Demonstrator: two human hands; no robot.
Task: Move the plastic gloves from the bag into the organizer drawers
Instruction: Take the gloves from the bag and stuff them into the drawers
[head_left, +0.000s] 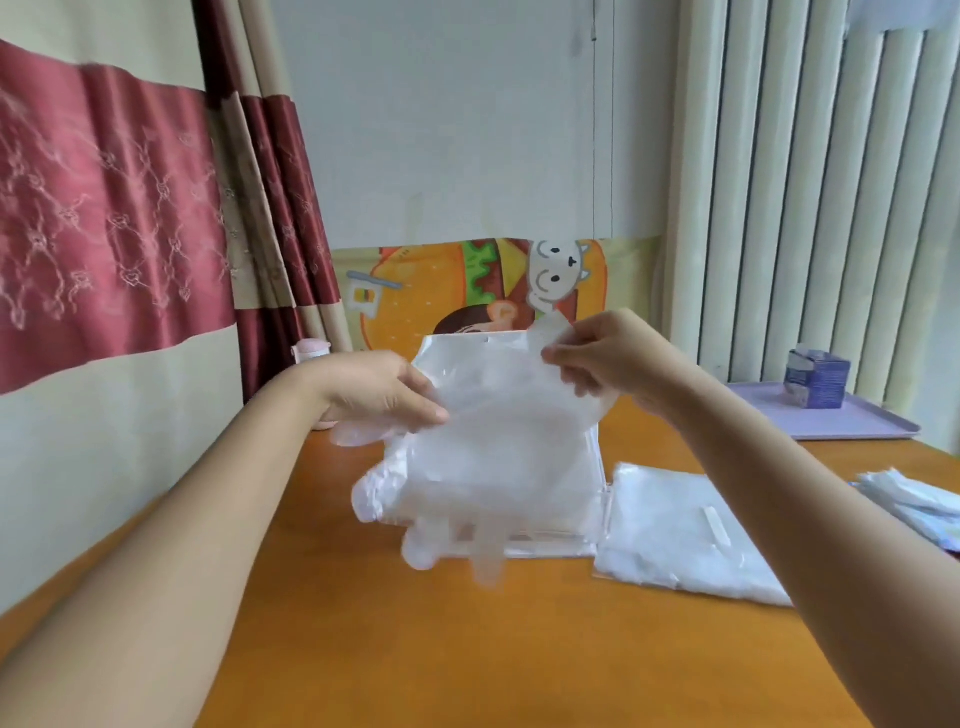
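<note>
A bunch of thin clear plastic gloves (483, 467) hangs in the air above the orange table, glove fingers dangling at the bottom. My left hand (384, 389) grips the bunch at its left upper edge. My right hand (608, 358) pinches the top right corner. Behind the gloves stands a clear organizer (597, 519) with a white top edge, mostly hidden by them. A flat clear bag (680, 530) with more gloves lies on the table to the right of the organizer.
The orange table (467, 649) ends at the wall on the left. A lilac tray (831, 421) with a small blue carton (818, 376) sits at the back right. A stack of white packets (914, 499) lies at the right edge. A pink cup (309, 351) stands by the curtain.
</note>
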